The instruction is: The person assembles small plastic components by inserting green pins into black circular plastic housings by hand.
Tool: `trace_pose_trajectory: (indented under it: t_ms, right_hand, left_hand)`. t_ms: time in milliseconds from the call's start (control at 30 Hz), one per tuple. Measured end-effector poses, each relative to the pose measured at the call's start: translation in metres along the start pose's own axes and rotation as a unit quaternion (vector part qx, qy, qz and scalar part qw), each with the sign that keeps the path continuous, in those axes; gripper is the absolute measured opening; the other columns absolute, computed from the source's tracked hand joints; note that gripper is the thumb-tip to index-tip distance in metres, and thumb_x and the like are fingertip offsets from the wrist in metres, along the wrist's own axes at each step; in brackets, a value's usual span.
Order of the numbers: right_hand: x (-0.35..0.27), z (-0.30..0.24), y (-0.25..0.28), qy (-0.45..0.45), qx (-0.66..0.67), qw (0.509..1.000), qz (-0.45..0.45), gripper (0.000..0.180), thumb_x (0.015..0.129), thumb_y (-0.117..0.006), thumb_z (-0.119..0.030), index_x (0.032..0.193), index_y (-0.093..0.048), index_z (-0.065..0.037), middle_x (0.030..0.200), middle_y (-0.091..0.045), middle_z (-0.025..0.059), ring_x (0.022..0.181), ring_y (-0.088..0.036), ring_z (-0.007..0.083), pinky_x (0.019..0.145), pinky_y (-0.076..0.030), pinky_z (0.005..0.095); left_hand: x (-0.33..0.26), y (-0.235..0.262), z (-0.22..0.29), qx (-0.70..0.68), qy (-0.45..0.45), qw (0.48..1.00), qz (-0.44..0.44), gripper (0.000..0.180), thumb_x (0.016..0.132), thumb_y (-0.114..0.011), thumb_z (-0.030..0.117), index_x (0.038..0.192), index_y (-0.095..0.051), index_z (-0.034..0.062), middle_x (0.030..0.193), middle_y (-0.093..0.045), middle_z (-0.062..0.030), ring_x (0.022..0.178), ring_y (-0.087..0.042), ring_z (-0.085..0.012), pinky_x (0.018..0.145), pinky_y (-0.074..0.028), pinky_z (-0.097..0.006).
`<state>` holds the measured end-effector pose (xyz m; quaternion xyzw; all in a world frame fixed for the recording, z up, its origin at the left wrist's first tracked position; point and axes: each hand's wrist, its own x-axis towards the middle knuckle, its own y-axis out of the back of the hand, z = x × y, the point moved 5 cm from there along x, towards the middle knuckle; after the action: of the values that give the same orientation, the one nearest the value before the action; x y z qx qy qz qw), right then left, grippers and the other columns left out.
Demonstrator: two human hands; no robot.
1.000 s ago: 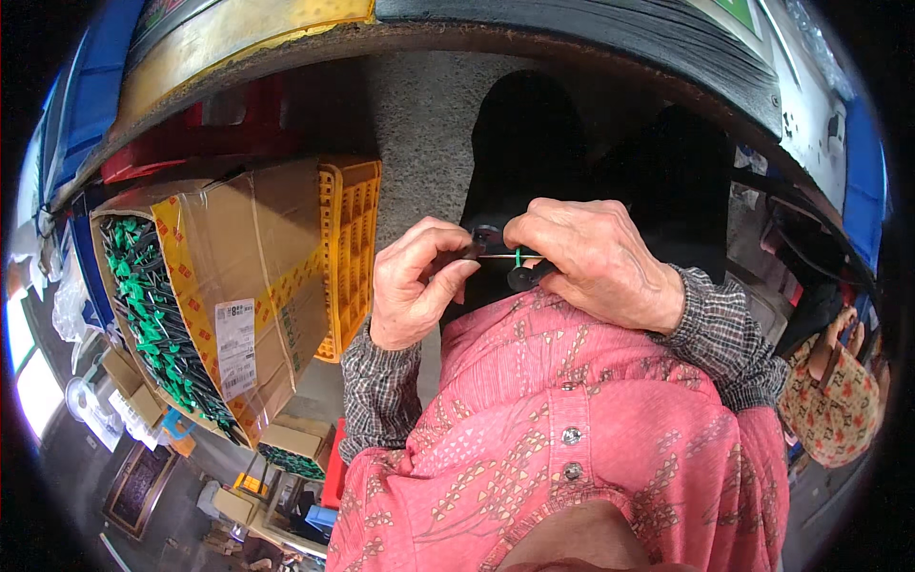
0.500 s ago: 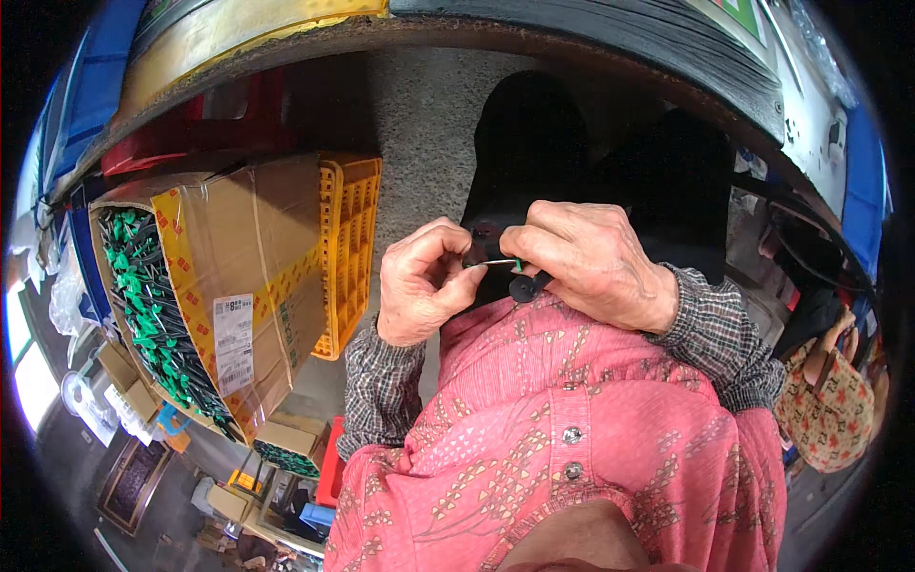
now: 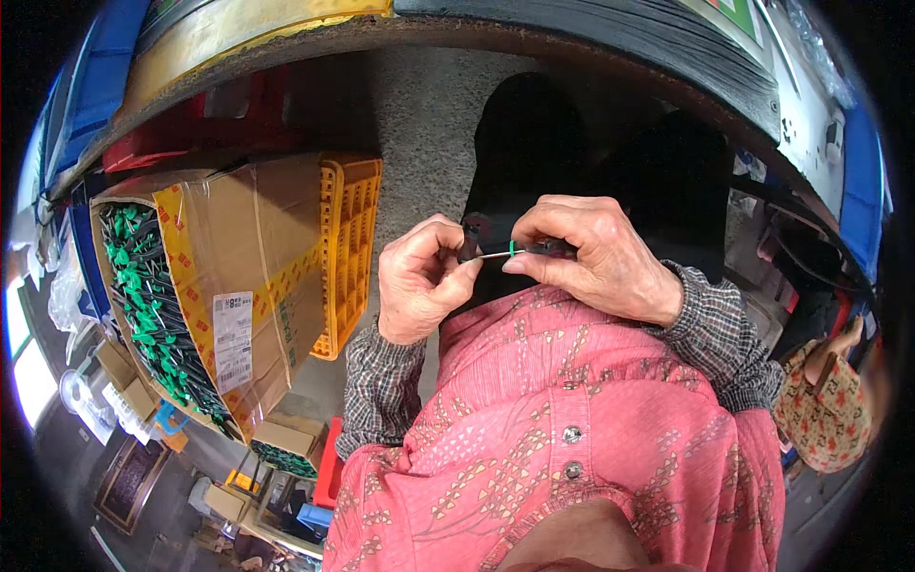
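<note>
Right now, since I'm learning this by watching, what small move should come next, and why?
Probably a slight push of the left hand toward the right hand, both pinches firm: a thin metal rod bridges the short gap between them, the left pinches a dark piece at one end, and a green piece sits beside the black part in the right.

Thin straight metal rod (image 3: 493, 255): pale silvery, with a small bright green disc-like piece (image 3: 512, 248) on it
Dark rounded end piece (image 3: 557, 247): black
Long woven sleeves (image 3: 729, 334): dark grey and whitish check
Buttoned pink cloth garment (image 3: 505, 381): pink, printed with brownish and whitish triangles
Large cardboard box (image 3: 272, 219): brown, yellow tape (image 3: 179, 257) with darker marks, white rectangular label (image 3: 232, 353)
Heaped slender pieces (image 3: 148, 310): green and black
Slotted plastic crate (image 3: 355, 248): orange-yellow
Cloth bag (image 3: 829, 415): beige, red and dark motifs
</note>
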<state>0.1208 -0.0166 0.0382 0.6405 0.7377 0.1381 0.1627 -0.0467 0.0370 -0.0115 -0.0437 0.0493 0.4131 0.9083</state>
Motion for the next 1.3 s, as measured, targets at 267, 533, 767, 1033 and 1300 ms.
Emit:
trace_pose_trajectory:
  t_ms: [267, 533, 767, 1033, 1300]
  right_hand:
    - [0.002, -0.004, 0.000, -0.014, 0.030, 0.999, 0.016, 0.025, 0.070, -0.072, -0.005, 0.089, -0.056, -0.001, 0.078, -0.059, 0.0122, 0.070, -0.062, 0.0277, 0.060, -0.050, 0.0350]
    - [0.005, -0.004, -0.004, 0.005, 0.004, 1.000, 0.020, 0.031, 0.067, -0.068, 0.001, 0.094, -0.055, -0.004, 0.081, -0.060, 0.0112, 0.073, -0.063, 0.0303, 0.061, -0.050, 0.0357]
    - [0.006, -0.006, 0.001, -0.027, 0.011, 0.999, 0.022, 0.032, 0.070, -0.074, -0.003, 0.097, -0.059, -0.002, 0.078, -0.059, 0.0071, 0.065, -0.060, 0.0161, 0.057, -0.047, 0.0281]
    - [0.003, 0.001, -0.003, -0.009, 0.003, 1.000, 0.021, 0.023, 0.071, -0.072, -0.008, 0.088, -0.058, -0.003, 0.078, -0.060, 0.0113, 0.071, -0.062, 0.0281, 0.059, -0.048, 0.0352]
    - [0.002, 0.001, -0.002, -0.004, 0.020, 0.999, 0.035, 0.029, 0.068, -0.069, -0.001, 0.094, -0.056, -0.005, 0.080, -0.061, 0.0112, 0.071, -0.063, 0.0286, 0.059, -0.049, 0.0357]
  left_hand:
    - [0.000, 0.001, 0.002, 0.012, 0.023, 1.000, 0.006, 0.011, 0.072, -0.065, -0.005, 0.077, -0.056, 0.0000, 0.076, -0.053, 0.0010, 0.058, -0.043, -0.0005, 0.049, -0.033, -0.017]
    - [0.001, 0.003, -0.001, -0.004, 0.032, 0.999, 0.014, 0.011, 0.072, -0.065, -0.005, 0.078, -0.056, 0.0001, 0.075, -0.053, 0.0015, 0.058, -0.043, -0.0003, 0.049, -0.033, -0.016]
    - [0.000, 0.003, -0.004, -0.021, 0.038, 0.999, 0.021, 0.011, 0.073, -0.065, -0.005, 0.079, -0.056, -0.0002, 0.077, -0.053, 0.0012, 0.059, -0.044, -0.0001, 0.050, -0.034, -0.016]
    - [0.001, 0.001, 0.003, 0.005, 0.034, 0.999, 0.018, 0.011, 0.072, -0.065, -0.005, 0.079, -0.057, -0.0003, 0.076, -0.053, 0.0004, 0.058, -0.045, -0.0007, 0.050, -0.035, -0.017]
    - [0.003, -0.002, 0.006, 0.061, 0.019, 0.998, 0.016, 0.012, 0.071, -0.066, -0.004, 0.078, -0.057, -0.0001, 0.074, -0.053, 0.0004, 0.056, -0.044, -0.0016, 0.049, -0.035, -0.018]
